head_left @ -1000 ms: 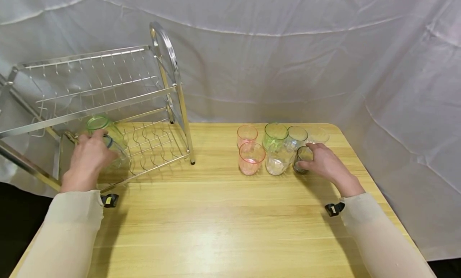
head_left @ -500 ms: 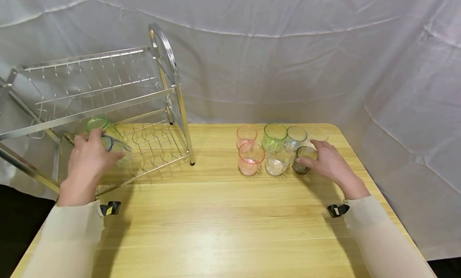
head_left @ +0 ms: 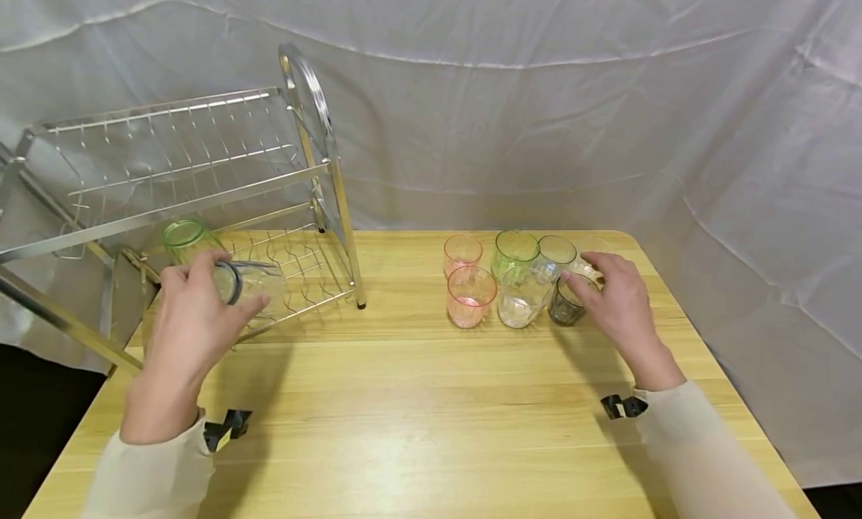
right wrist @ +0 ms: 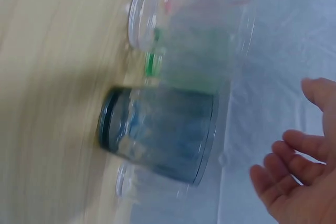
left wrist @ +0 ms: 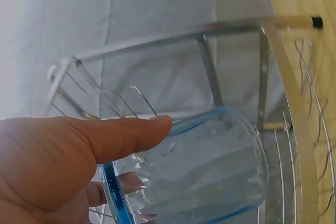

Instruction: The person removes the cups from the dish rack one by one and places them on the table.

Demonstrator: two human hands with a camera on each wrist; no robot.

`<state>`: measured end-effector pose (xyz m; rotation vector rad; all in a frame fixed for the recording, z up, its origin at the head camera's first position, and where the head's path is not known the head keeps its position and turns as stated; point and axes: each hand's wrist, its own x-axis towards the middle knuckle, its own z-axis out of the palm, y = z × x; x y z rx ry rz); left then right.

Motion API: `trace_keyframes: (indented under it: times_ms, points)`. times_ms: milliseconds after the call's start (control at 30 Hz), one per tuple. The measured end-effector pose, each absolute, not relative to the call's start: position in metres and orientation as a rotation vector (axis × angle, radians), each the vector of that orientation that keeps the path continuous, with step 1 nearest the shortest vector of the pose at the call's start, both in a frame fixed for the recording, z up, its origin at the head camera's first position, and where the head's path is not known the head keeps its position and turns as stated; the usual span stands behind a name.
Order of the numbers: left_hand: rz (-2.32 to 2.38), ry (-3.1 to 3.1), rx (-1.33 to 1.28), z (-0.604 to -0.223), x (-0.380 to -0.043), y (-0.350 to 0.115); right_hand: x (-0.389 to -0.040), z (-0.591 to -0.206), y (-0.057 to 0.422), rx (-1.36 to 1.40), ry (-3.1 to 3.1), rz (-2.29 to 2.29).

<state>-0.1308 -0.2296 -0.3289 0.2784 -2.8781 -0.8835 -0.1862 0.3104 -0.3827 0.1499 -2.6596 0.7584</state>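
My left hand [head_left: 188,317] pinches a clear blue-tinted drinking glass [left wrist: 210,166] between thumb and fingers, its dark blue rim toward the palm. The glass lies tilted on its side in front of the metal dish rack [head_left: 343,227]. A green glass [head_left: 191,242] leans on the rack's lower shelf behind it. At the right, my right hand [head_left: 622,306] is just above a dark grey glass [right wrist: 163,129] that stands upright on the table. Its fingers are loosely bent and apart from the glass in the right wrist view.
Beside the grey glass stand two pink glasses [head_left: 471,298], a clear glass [head_left: 518,306], a green glass [head_left: 515,253], a pale blue glass [head_left: 555,253] and another clear one partly behind my hand. A grey cloth [head_left: 505,145] hangs behind the wooden table [head_left: 390,414].
My left hand has drawn the blue-tinted glass from the rack toward the right and front. My right hand has let go of the grey glass and lifted slightly off it.
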Motion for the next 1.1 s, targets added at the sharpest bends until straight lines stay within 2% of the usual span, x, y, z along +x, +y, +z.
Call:
trace_keyframes:
  times_ms: [433,833,1100]
  points:
    - [-1.257,-2.902,0.045,-0.338,-0.117,-0.194,-0.167,-0.393,0.268,0.330,-2.402,0.837]
    - [-1.992,-2.626,-0.197,-0.378,-0.130,-0.161,-0.158,-0.402,0.228,0.515,-2.420,0.954]
    - [-2.116,-2.641,-0.318,-0.395,-0.135,-0.140,-0.151,-0.404,0.209,0.700,-2.482,1.141]
